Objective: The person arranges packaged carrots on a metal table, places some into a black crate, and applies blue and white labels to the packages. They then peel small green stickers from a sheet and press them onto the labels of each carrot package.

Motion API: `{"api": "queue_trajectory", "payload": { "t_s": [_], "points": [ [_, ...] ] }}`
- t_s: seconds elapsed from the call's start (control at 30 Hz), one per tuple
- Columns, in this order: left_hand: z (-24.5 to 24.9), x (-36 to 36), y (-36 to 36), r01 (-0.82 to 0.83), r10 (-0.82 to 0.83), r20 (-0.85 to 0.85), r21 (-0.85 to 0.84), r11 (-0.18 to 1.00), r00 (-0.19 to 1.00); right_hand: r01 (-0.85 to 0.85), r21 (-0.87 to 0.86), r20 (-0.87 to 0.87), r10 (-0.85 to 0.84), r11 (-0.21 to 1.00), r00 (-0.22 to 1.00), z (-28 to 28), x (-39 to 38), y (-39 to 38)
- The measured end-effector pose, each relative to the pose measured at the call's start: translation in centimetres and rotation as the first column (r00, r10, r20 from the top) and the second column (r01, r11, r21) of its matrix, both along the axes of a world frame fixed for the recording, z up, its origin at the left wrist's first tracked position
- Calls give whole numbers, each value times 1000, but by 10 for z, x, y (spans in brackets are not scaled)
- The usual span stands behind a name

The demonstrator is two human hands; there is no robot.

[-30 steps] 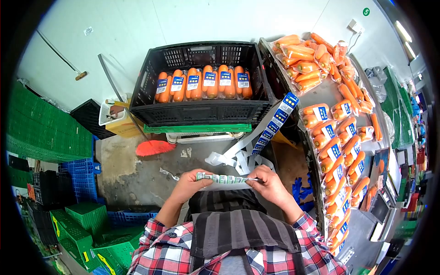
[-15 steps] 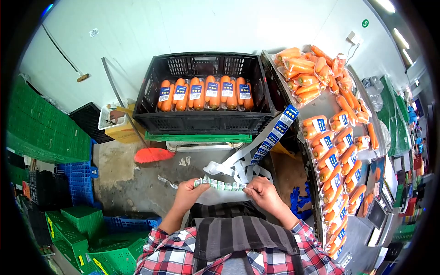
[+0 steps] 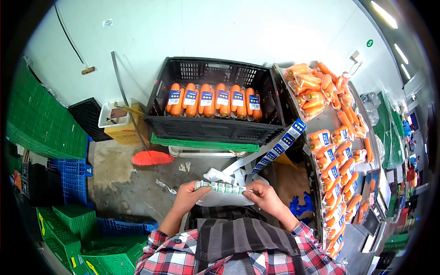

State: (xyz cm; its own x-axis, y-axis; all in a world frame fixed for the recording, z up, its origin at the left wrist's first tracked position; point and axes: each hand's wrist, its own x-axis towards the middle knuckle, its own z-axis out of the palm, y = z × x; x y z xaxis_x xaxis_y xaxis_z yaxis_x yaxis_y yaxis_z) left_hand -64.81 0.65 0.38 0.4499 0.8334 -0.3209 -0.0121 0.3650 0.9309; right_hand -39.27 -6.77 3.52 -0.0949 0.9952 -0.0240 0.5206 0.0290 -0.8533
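Observation:
A short strip of small green-and-white labels (image 3: 221,187) is stretched between my two hands in front of my apron. My left hand (image 3: 189,196) pinches its left end, and my right hand (image 3: 266,198) grips the right end between thumb and fingers. Below the strip hangs a white sheet or backing (image 3: 224,199). Just beyond my hands, a ribbon of blue labels (image 3: 279,147) runs down from beside the crate into loose white backing tape (image 3: 215,174). A black crate (image 3: 211,126) ahead of me holds a row of bagged, labelled carrots (image 3: 206,101).
On the right, a metal table (image 3: 327,120) carries loose bagged carrots (image 3: 311,87) and rows of labelled packs (image 3: 333,173). A red broom (image 3: 152,158) leans near a yellow bin (image 3: 127,133). Green crates (image 3: 75,224) and a blue crate (image 3: 73,183) are stacked left. Blue gloves (image 3: 300,205) hang by the table.
My view has shifted slightly, so the black crate sits a little further right and lower. Both hands keep hold of the label strip in nearly the same place.

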Motion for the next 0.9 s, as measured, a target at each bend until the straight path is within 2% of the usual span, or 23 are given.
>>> {"api": "queue_trajectory", "payload": {
  "t_s": [0.07, 0.27, 0.4, 0.5, 0.57, 0.63, 0.73, 0.83, 0.9],
  "points": [
    [-2, -13, 8, 3, -3, 1, 25, 1000, 1000, -16, -29, -7, 16, 999, 1000, 4, -12, 11],
    [-1, -52, 28, -52, 55, -30, 85, 995, 998, -119, 27, 57, 117, 993, 991, -4, -47, 43],
    [-14, -78, 35, -97, 101, -54, 76, 992, 993, -137, -81, 41, 141, 987, 989, 4, -67, 59],
    [-6, -87, 43, -183, 183, 12, 11, 983, 983, -95, -71, 9, 96, 993, 995, 6, -67, 76],
    [-11, -91, 51, -210, 211, -79, 27, 977, 974, -107, -34, 30, 108, 994, 994, 6, -63, 95],
    [1, -88, 61, -219, 218, -15, -18, 976, 976, -179, 27, 76, 176, 984, 981, 9, -63, 118],
    [1, -87, 79, -233, 237, -66, 69, 970, 969, -328, 0, 55, 328, 945, 943, 12, -72, 155],
    [11, -83, 103, -200, 207, -127, 62, 978, 970, -509, 127, 203, 480, 852, 854, 0, -70, 193],
    [13, -80, 123, -186, 199, -192, 84, 979, 961, -567, 115, 231, 533, 816, 814, 1, -68, 219]
  ]
}}
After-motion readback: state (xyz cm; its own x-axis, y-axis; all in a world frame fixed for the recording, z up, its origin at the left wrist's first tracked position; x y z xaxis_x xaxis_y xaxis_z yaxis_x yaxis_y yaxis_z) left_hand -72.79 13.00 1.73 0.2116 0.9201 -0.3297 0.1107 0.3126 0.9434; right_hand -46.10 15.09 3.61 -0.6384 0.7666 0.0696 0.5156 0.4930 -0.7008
